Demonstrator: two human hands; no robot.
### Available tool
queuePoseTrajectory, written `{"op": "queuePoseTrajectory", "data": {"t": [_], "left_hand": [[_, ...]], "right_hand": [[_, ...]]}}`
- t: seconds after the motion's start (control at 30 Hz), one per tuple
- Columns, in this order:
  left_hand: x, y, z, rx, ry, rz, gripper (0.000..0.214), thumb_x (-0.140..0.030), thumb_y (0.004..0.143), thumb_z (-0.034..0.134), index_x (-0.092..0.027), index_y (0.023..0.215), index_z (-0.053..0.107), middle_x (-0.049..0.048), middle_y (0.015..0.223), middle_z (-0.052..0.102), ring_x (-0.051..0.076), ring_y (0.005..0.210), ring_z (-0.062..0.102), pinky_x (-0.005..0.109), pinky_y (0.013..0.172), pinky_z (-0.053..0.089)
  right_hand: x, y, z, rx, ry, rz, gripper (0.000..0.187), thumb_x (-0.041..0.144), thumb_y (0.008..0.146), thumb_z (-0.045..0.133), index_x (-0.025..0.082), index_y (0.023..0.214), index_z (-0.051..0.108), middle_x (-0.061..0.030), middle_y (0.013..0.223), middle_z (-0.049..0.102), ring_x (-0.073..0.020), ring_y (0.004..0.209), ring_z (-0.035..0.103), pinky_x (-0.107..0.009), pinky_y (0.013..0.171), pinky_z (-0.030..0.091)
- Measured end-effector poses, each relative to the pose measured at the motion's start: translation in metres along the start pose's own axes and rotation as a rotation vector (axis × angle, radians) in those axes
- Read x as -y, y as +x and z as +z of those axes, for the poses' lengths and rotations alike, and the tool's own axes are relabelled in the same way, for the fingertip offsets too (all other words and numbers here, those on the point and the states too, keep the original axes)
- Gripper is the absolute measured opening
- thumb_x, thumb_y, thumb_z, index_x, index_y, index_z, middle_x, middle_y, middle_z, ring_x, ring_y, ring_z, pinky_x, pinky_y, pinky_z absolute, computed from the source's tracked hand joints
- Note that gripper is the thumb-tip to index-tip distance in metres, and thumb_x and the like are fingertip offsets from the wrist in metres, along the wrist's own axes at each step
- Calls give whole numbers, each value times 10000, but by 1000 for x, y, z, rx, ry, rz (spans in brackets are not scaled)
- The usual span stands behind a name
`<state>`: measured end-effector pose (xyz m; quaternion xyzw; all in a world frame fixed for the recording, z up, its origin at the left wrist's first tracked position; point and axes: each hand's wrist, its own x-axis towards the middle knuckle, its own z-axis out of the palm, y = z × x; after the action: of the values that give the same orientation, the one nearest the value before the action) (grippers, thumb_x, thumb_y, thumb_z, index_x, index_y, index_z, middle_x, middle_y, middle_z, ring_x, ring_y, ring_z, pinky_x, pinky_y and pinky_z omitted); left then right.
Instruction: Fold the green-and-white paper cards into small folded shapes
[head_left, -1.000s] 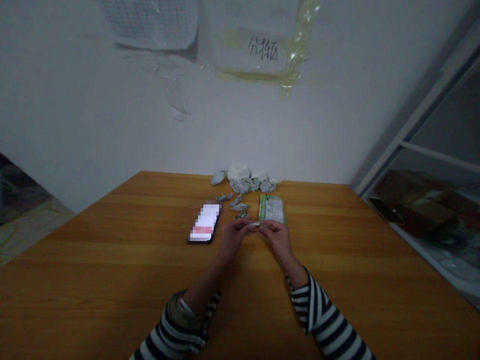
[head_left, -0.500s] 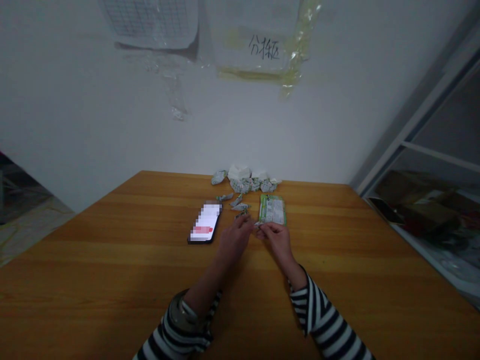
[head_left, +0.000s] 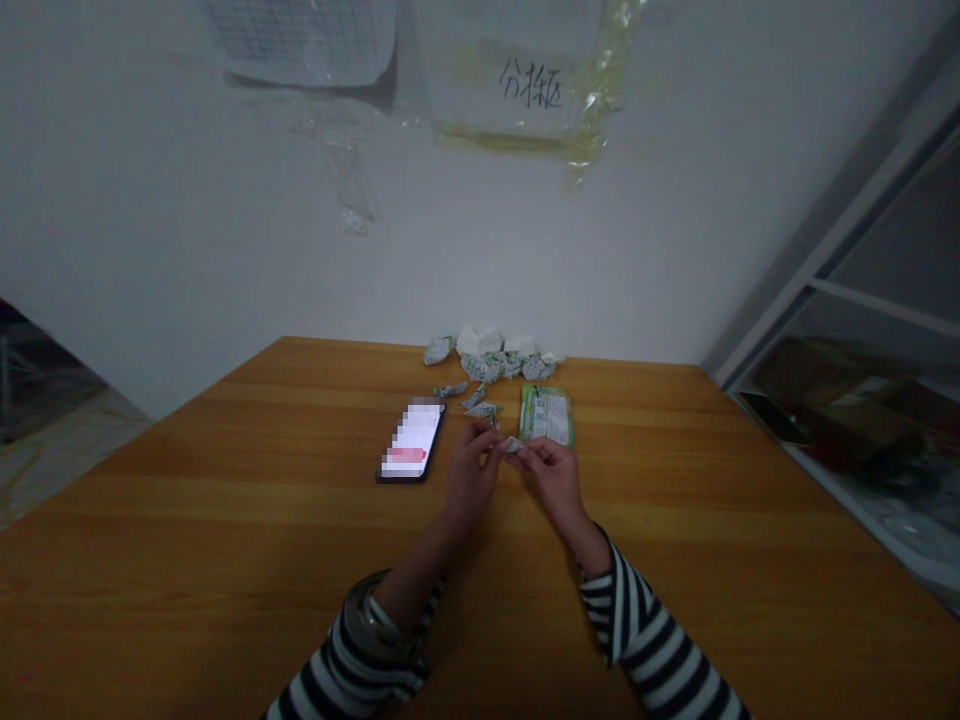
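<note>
A small folded piece of white and green wrapper [head_left: 512,445] is between the two hands, above the wooden table [head_left: 225,570]. The fingers of the right hand [head_left: 553,478] are close together and they pinch the right end of this piece. The left hand [head_left: 471,478] is just beside it, and its fingertips [head_left: 495,449] are at the left end, but it is not possible to tell if they are clamped on it or only near it. Just behind the hands lies a green printed packet [head_left: 546,416], and near the left hand is a smartphone [head_left: 411,440] with a blurred screen. Farther back are other folded wrapper pieces [head_left: 480,408] and a heap of crumpled wrappers [head_left: 491,362].
</note>
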<state>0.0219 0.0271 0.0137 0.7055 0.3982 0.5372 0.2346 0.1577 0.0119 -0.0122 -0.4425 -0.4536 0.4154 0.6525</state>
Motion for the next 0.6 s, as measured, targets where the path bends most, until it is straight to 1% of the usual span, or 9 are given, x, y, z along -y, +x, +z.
{"op": "queuePoseTrajectory", "data": {"t": [0.07, 0.2, 0.27, 0.33, 0.4, 0.5, 0.6], "left_hand": [[1, 2, 2, -46, -59, -109, 169, -282, 814, 611, -156, 720, 673, 59, 860, 595, 187, 842, 580, 276, 716, 468], [3, 2, 4, 3, -223, -347, 235, -349, 783, 617, -147, 670, 659, -4, 602, 581, 137, 588, 539, 238, 567, 420], [2, 1, 5, -8, -270, -427, 265, -367, 764, 628, -145, 622, 656, -18, 527, 570, 129, 533, 523, 233, 540, 403], [1, 0, 6, -52, -295, -485, 274, -383, 735, 653, -142, 607, 676, -4, 542, 613, 137, 551, 553, 238, 557, 418], [-2, -1, 7, -79, -316, -529, 273, -397, 713, 674, -138, 634, 707, 14, 583, 659, 150, 578, 586, 246, 580, 439], [-5, -2, 8, -100, -320, -577, 285, -412, 690, 696, -131, 671, 734, 29, 598, 688, 163, 575, 609, 253, 575, 456], [-7, -3, 10, -130, -299, -600, 289, -416, 678, 711, -129, 655, 737, 33, 576, 688, 172, 562, 623, 251, 554, 459]], "right_hand": [[0, -2, 1, -5, -29, -15, 193, 346, 719, 720, 167, 667, 668, -21, 648, 708, -162, 614, 654, -272, 609, 518], [6, -6, 2, -19, -58, -40, 225, 363, 757, 688, 157, 673, 659, -34, 658, 710, -163, 613, 650, -267, 601, 507], [7, -7, 3, -41, -63, -39, 236, 372, 760, 688, 154, 675, 656, -34, 648, 706, -165, 609, 649, -268, 598, 505], [7, -8, 5, -67, -54, -28, 246, 380, 758, 691, 151, 675, 653, -33, 640, 702, -164, 599, 647, -266, 590, 503], [6, -9, 7, -82, -18, -17, 238, 380, 758, 694, 153, 701, 653, -26, 638, 697, -157, 582, 645, -263, 583, 505], [6, -9, 10, -96, 74, 1, 210, 366, 755, 701, 168, 798, 644, -5, 626, 688, -148, 541, 641, -260, 563, 511], [7, -9, 12, -103, 126, 27, 227, 356, 758, 695, 184, 886, 619, 13, 593, 673, -152, 509, 639, -264, 539, 516]]}}
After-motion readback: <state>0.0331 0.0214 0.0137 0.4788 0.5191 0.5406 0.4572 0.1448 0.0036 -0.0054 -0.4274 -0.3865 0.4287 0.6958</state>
